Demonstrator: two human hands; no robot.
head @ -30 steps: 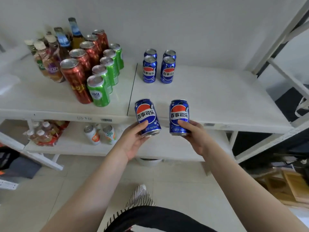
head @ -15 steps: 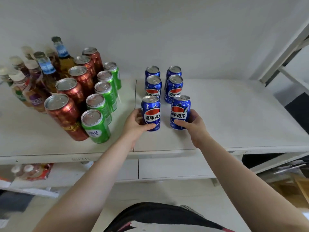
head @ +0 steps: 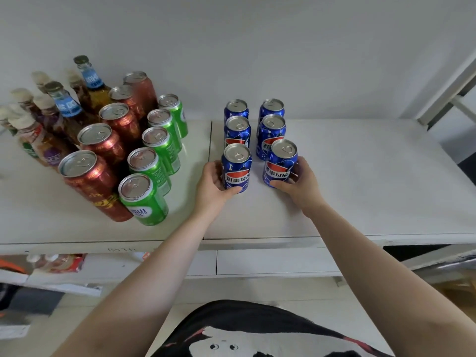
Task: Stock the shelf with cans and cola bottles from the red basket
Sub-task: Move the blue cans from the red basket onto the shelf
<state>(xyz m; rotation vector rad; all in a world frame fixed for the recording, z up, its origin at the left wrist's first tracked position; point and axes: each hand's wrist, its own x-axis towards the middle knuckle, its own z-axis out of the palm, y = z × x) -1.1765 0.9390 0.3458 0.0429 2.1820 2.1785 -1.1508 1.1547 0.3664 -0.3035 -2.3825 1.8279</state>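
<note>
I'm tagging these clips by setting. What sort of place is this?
Probably a small shop's stockroom or a mock store: a plain white shelf against a bare wall, drinks sorted in rows, blue Pepsi cans, green cans, and red cans.

A plain white wall (head: pixel 257 42) rises behind white metal shelving (head: pixel 360 176); pale tiled floor (head: pixel 64 318) below.

White wall (head: pixel 283 47) behind, packaged goods (head: pixel 59 262) on lower tier, pale floor tiles (head: pixel 77 318)
</note>
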